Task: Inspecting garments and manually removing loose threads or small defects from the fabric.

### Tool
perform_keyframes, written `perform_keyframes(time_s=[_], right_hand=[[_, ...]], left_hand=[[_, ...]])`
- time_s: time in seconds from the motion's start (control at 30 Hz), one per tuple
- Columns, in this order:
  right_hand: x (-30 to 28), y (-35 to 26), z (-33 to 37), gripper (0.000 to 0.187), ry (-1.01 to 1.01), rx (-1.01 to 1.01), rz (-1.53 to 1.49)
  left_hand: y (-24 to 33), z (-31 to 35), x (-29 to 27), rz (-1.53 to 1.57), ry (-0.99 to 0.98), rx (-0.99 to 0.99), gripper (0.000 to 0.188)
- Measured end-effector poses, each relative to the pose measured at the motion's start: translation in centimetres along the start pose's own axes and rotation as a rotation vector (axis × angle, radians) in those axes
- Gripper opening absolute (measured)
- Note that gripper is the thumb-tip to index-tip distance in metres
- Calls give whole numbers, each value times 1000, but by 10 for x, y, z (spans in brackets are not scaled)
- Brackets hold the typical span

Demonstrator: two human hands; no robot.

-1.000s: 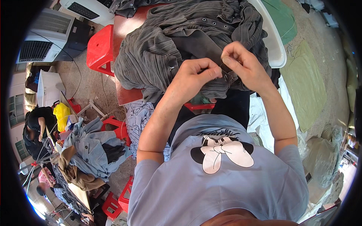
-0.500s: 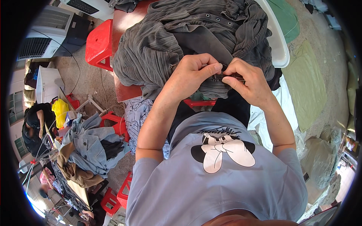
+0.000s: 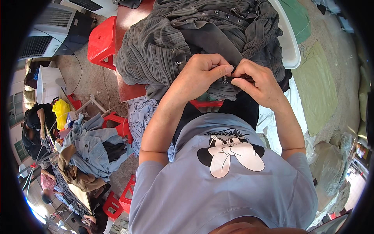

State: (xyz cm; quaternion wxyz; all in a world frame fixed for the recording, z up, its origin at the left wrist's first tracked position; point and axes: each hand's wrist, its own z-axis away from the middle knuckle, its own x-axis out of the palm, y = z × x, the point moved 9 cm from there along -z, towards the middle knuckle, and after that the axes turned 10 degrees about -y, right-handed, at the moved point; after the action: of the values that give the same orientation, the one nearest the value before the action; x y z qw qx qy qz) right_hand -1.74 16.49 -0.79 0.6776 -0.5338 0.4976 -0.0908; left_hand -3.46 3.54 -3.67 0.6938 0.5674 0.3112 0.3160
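A heap of dark grey ribbed garments (image 3: 152, 58) with metal eyelets and small hooks lies in front of me. My left hand (image 3: 206, 74) pinches the garment's near edge between thumb and forefinger. Right beside it, almost fingertip to fingertip, is my right hand (image 3: 259, 84), its fingers curled and its thumb close to the forefinger. A thin dark line shows between those fingers, too fine to name. Just below the fingertips hangs a small metal hook (image 3: 224, 80) on the cloth.
The heap rests on a reddish table (image 3: 130, 91) and partly in a white tub (image 3: 290, 46). A red stool (image 3: 102, 41) stands at the left. Denim clothes (image 3: 93, 146) are piled lower left, where other people work. Green cloth (image 3: 315, 89) covers floor at the right.
Both hands stay at the same spot on the garment, with only slight shifts of the fingers. The view has tilted a little.
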Motion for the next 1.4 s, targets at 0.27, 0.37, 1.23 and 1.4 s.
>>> perform_keyframes(time_s=[0.27, 0.37, 1.23, 1.4], right_hand=[[1, -2, 0, 18, -6, -45, -11], [1, -6, 1, 17, 22, -101, -33], [2, -21, 9, 17, 116, -174, 258], [-3, 24, 14, 23, 233, -40, -371]], left_hand=[[-5, -4, 4, -10, -33, -5, 19], [-4, -4, 4, 32, -6, -14, 19], [-9, -6, 4, 14, 43, -105, 22], [-13, -8, 4, 50, 63, -43, 22]])
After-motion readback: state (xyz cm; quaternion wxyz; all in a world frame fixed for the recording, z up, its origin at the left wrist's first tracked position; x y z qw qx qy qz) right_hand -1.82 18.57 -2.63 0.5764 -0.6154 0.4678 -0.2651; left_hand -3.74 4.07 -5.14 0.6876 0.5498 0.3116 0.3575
